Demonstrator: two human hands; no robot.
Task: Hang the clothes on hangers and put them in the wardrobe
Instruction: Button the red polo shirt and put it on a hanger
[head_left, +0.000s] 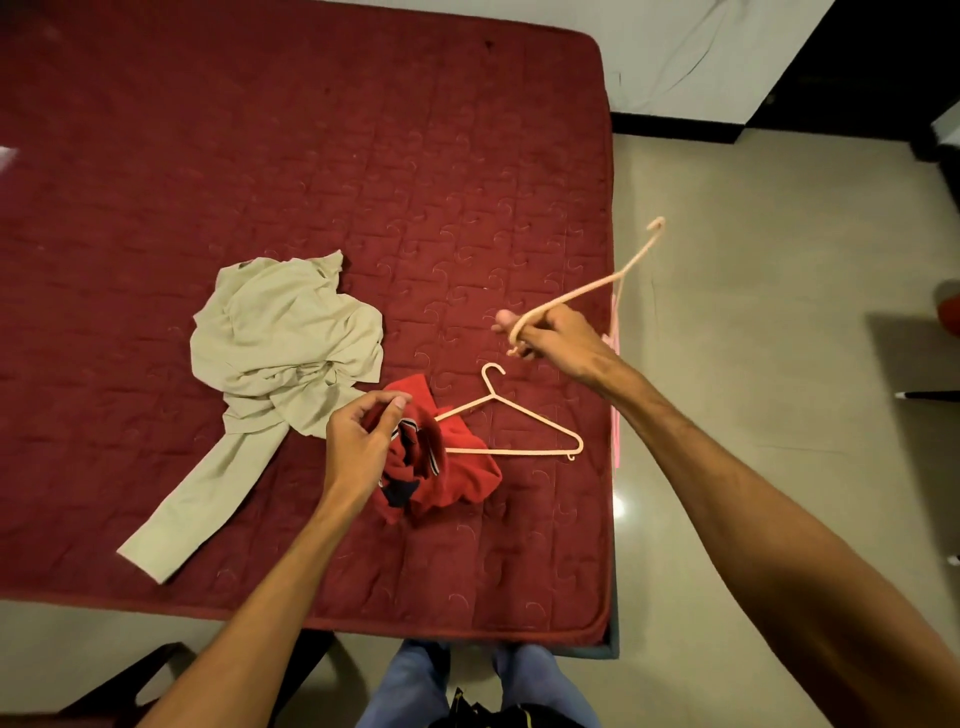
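Peach plastic hangers numbered two, right hand gripping one; left hand pinched one red shirt, one beige shirt alongside.

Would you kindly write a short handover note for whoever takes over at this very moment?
Right hand: grips a pale pink plastic hanger, raised over the bed edge.
Left hand: fingers curled at the red collared shirt; grip unclear.
A second pink hanger lies on the maroon quilted bed, overlapping the red shirt. Beige long-sleeved shirt lies crumpled alongside.
Done: nothing hung yet. Left: both shirts, then wardrobe.
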